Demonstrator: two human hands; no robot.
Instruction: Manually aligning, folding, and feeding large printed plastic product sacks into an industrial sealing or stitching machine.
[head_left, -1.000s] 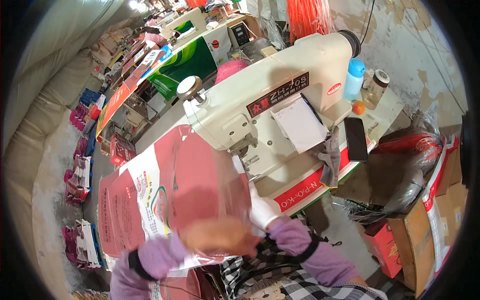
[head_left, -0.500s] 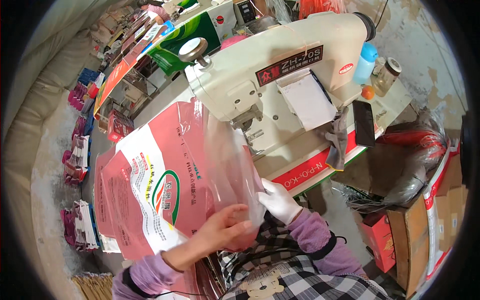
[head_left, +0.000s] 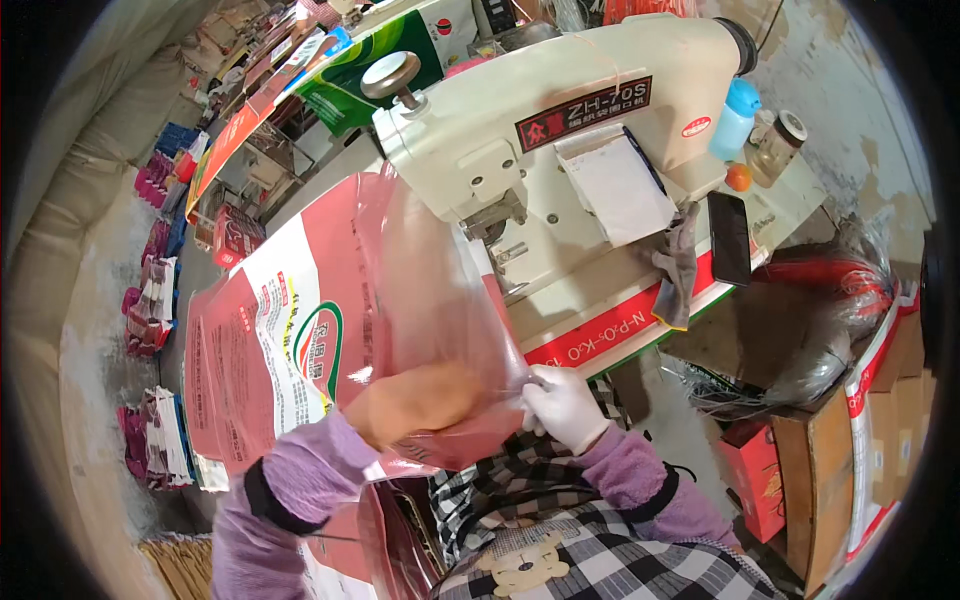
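Observation:
A large red-and-white bag (head_left: pixel 345 240) lies at the front left of a cream sewing machine (head_left: pixel 480 110), its upper edge beside the needle area. Clear plastic film (head_left: pixel 440 290), seemingly the bag's liner, bulges from its right side. My right hand (head_left: pixel 567 408), in a white glove, is closed on the edge of this film. Bare and smeared by motion, my left hand (head_left: pixel 415 400) is at the film and the bag's lower part; its fingers cannot be made out. More red bags (head_left: pixel 345 535) show below, near my lap.
On the machine table are a paper pad (head_left: pixel 615 190), a grey cloth (head_left: pixel 678 265), a black phone (head_left: pixel 729 238), a blue bottle (head_left: pixel 737 118), a jar (head_left: pixel 778 145) and an orange fruit (head_left: pixel 738 177). Cardboard boxes (head_left: pixel 820 490) stand at right; folded bag stacks (head_left: pixel 155 435) line the left wall.
My left hand has moved up and to the left over the film. My right hand's fingers have curled tighter at the film's edge. The bag has shifted slightly left and up.

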